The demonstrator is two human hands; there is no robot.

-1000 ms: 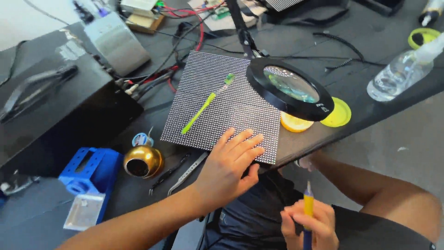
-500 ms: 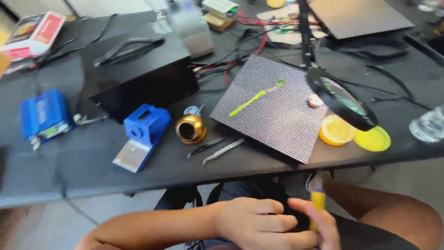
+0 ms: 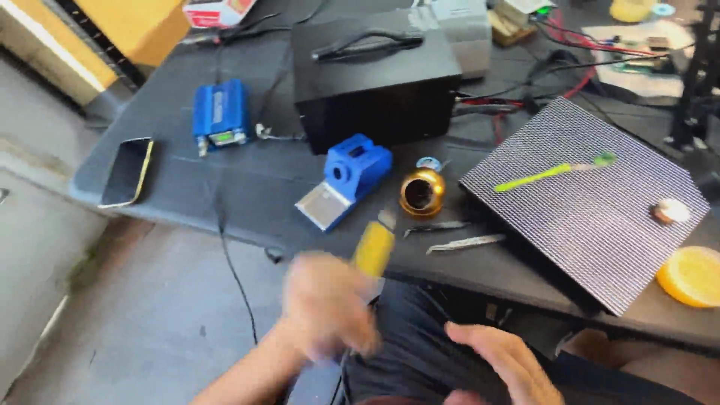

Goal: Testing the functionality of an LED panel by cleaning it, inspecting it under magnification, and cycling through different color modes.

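My left hand [image 3: 326, 304] is blurred with motion in front of the table's near edge, closed around a yellow-handled tool [image 3: 373, 247] that points up toward the table. Lower right, over my lap, my right hand [image 3: 502, 360] has its fingers loosely apart and holds nothing. On the table beyond the hands lie metal tweezers [image 3: 465, 241], a brass ball-shaped holder [image 3: 421, 193] and a blue stand [image 3: 349, 180]. A dotted grey panel [image 3: 592, 217] lies to the right with a green brush [image 3: 551, 172] on it.
A black box with a handle [image 3: 375, 75] stands at the back. A small blue device [image 3: 220, 112] and a phone [image 3: 127, 171] lie to the left. A yellow disc [image 3: 694, 276] rests by the table's right front edge. Cables run across the back, and one hangs off the table's front edge.
My view has swung left. My left hand left the panel, met the right at my lap, and now holds the yellow tool that the right hand held before.
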